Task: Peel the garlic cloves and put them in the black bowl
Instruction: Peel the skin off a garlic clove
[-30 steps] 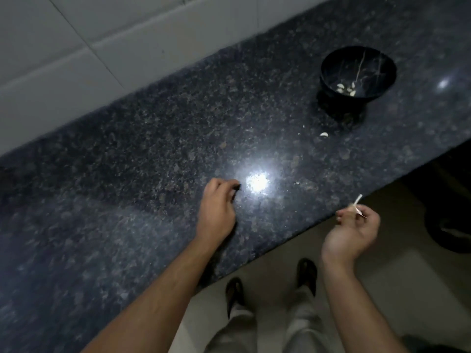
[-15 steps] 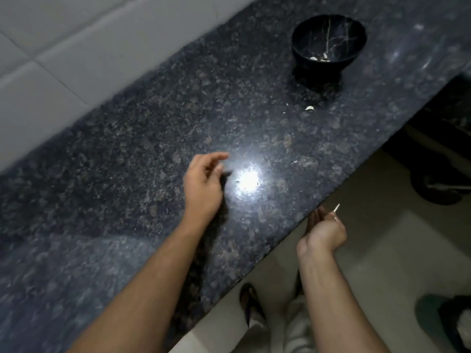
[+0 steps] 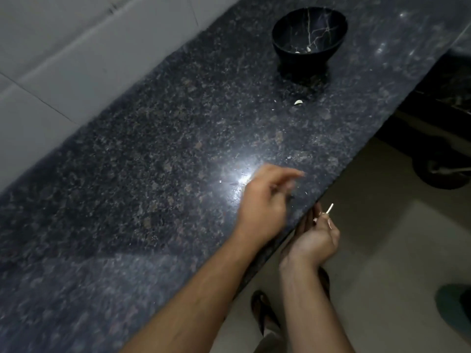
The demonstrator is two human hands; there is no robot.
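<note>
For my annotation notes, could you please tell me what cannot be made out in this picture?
- Head view: left hand fingers are motion-blurred; whether they touch the countertop is unclear.
- Pale pieces in the black bowl: too small to count.
- Right hand: its curled fingers hide most of the pale sliver.

The speckled granite counter (image 3: 153,174) is gleaming, polished and glossy; the black bowl (image 3: 305,57) is showing a smooth veined marble-look sheen, and the tiled wall (image 3: 63,59) is looking matt.

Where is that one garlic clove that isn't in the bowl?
In the head view, the loose garlic clove lies on the dark granite counter, just in front of the black bowl, far from both hands.
</note>
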